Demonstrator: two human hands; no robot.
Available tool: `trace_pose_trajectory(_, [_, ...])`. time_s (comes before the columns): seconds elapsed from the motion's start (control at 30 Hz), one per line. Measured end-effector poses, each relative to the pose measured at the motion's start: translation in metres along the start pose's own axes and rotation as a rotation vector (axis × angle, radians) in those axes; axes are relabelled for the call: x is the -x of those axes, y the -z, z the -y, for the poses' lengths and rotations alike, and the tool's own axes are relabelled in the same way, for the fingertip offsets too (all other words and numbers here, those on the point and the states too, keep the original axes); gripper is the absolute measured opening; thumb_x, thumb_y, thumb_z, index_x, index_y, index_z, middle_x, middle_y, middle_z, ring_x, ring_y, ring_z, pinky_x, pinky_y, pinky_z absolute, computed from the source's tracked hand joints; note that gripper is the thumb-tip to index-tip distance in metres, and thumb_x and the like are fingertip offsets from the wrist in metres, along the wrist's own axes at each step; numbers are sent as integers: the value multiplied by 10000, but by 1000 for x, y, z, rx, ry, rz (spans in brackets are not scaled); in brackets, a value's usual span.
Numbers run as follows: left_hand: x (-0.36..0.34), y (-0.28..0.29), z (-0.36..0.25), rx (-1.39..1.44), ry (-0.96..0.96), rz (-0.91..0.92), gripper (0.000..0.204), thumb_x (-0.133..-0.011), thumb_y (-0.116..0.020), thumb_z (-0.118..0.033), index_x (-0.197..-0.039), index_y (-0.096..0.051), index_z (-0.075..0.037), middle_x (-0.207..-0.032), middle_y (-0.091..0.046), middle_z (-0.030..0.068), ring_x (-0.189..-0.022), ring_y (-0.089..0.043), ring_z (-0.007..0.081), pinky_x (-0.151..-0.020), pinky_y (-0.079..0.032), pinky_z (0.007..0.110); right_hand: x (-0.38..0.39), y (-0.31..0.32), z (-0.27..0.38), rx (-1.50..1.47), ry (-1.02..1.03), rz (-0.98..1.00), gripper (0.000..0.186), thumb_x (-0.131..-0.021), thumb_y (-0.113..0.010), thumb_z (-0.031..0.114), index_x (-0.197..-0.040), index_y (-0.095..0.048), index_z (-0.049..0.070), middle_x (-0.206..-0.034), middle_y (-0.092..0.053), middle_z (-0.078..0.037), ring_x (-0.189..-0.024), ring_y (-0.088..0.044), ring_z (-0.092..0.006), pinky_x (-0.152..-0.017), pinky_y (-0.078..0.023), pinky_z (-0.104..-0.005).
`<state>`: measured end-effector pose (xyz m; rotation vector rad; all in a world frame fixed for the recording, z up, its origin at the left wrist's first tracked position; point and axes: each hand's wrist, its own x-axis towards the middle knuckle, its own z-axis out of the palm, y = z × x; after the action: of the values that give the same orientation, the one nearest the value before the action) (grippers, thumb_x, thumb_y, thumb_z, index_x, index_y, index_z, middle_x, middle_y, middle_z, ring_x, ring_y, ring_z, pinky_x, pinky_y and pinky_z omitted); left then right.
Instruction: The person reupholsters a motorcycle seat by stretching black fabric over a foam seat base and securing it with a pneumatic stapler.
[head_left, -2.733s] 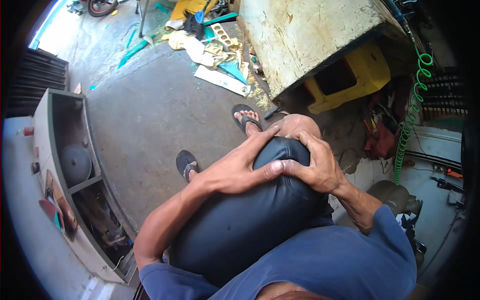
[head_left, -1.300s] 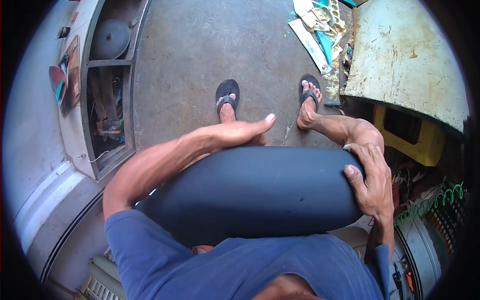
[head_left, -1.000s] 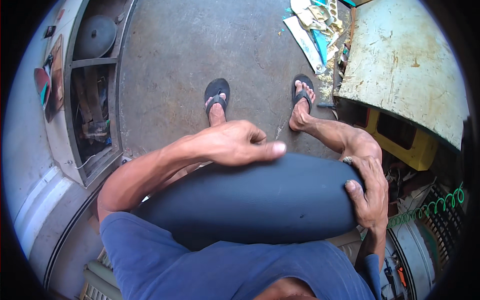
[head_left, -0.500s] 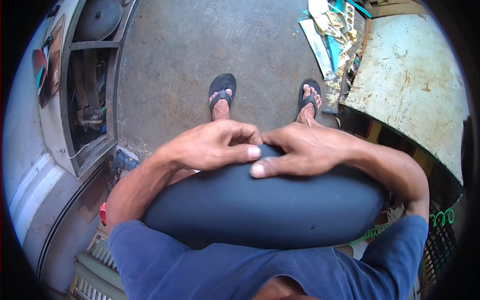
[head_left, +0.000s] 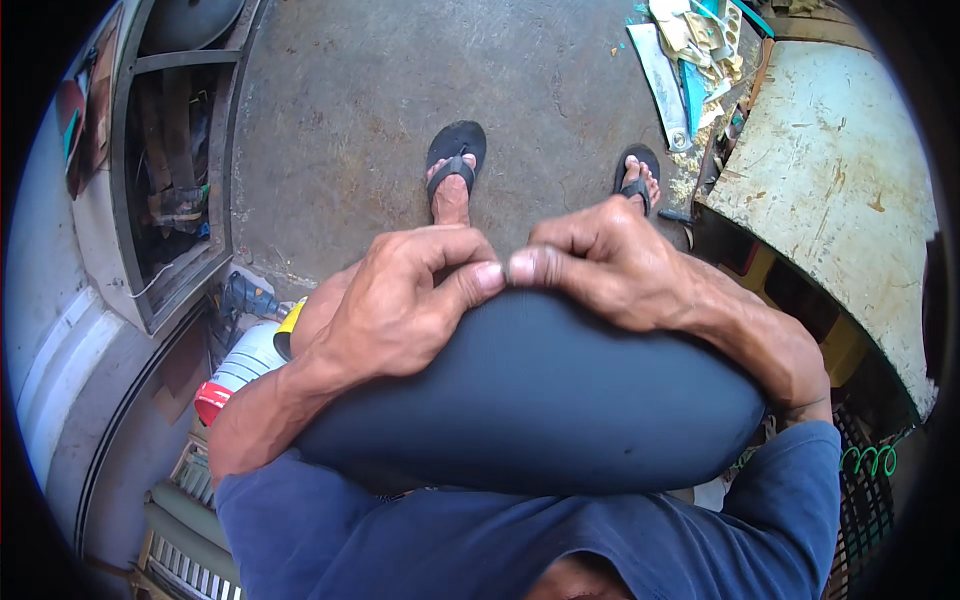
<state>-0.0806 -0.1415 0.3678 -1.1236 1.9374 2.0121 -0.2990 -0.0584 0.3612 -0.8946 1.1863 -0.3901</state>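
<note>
A long, padded black seat (head_left: 530, 400) with a smooth vinyl-like cover lies across my lap, against my body. At the middle of its far edge, my left hand (head_left: 400, 300) is closed, with the thumb and curled fingers pinching the black cover. My right hand (head_left: 615, 265) grips the same edge just to the right, its thumb tip almost touching the left one. The fingers of both hands curl over the far side, where their tips are hidden. A small dark mark (head_left: 628, 451) shows on the cover near me.
Sandalled feet stand on the grey floor (head_left: 340, 130). To the right is a worn pale tabletop (head_left: 830, 190), with scraps (head_left: 700, 50) heaped beside it. A dark-framed cabinet (head_left: 175, 170) stands left. Below it are a white container with a red rim (head_left: 240, 365) and a green coiled hose (head_left: 870, 460) at far right.
Both thumbs have moved from lying on the cover to its far edge, and the fingers have closed into a pinch. My left knee has shifted, and the white container now shows.
</note>
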Motion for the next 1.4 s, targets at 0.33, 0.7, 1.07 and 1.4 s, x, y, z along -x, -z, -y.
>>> trace_pose_trajectory(0.33, [-23, -2, 11, 41, 406, 335, 317, -991, -629, -307, -972, -730, -7, -781, -679, 92, -736, -630, 183, -703, -472, 333, -9, -2, -32, -30, -186, 134, 479, -1031, -566, 452, -933, -712, 7, -710, -648, -42, -638, -588, -111, -583, -460, -309])
trace_pose_trajectory(0.7, [-21, -4, 16, 95, 627, 653, 243, -1002, -633, -229, -1056, -687, 1, -932, -730, 75, -860, -698, 146, -750, -535, 303, 6, -35, -69, -548, -300, 430, 371, -1055, -563, 360, -1004, -672, 10, -832, -650, -3, -733, -579, -64, -644, -488, -271])
trace_pose_trajectory(1.07, [78, -83, -80, -641, -406, 158, 631, -885, -711, -452, -1193, -547, 74, -1093, -563, 248, -919, -579, 382, -781, -493, 449, 46, -76, -126, -439, -246, 632, 313, -977, -600, 237, -1141, -646, -25, -941, -719, -125, -824, -662, -247, -737, -522, -365])
trace_pose_trajectory(1.4, [140, -101, -102, -766, -168, 20, 606, -994, -541, -532, -1010, -576, 73, -932, -662, 292, -887, -664, 476, -819, -516, 517, 134, -48, 28, 758, 292, -340, 317, -992, -559, 316, -1100, -601, 21, -964, -690, -262, -901, -669, -469, -722, -524, -525])
